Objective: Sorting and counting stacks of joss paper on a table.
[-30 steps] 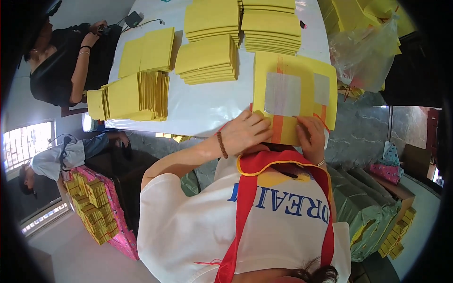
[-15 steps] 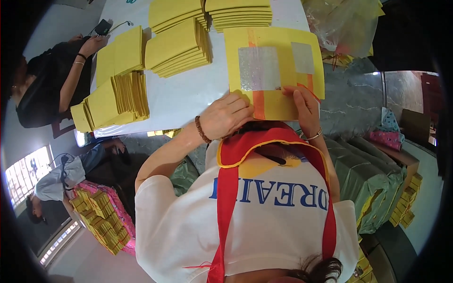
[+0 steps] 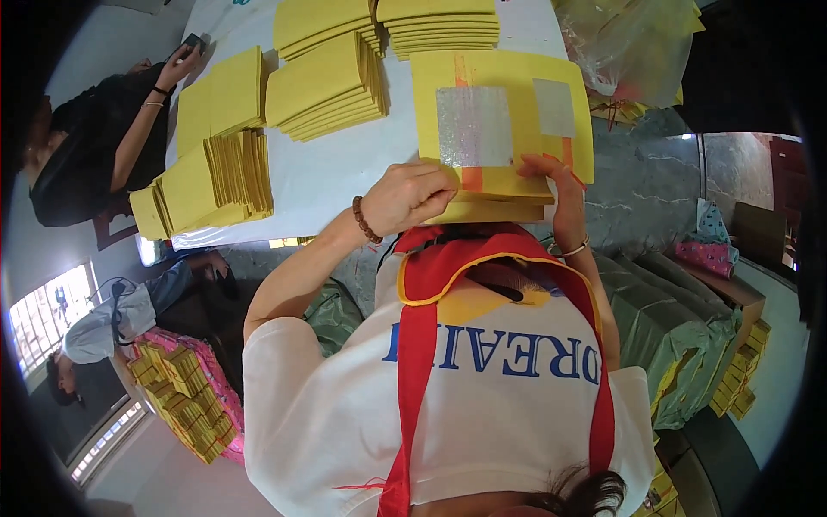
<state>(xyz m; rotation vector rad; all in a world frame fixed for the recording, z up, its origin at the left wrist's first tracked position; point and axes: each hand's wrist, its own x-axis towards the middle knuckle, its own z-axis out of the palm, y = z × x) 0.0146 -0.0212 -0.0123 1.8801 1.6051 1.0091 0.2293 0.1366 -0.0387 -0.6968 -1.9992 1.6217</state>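
Yellow paper (image 3: 522,121): lying at the white table's (image 3: 336,172) near right edge. Left hand (image 3: 409,196): curling at the paper's near edge; whether pinching, cannot tell. Right hand (image 3: 562,189): resting loosely extended fingers on the paper.

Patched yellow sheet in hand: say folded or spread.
Mostly spread: the yellow sheet shows its large silvery patch face up; cannot tell whether its near edge is folded.
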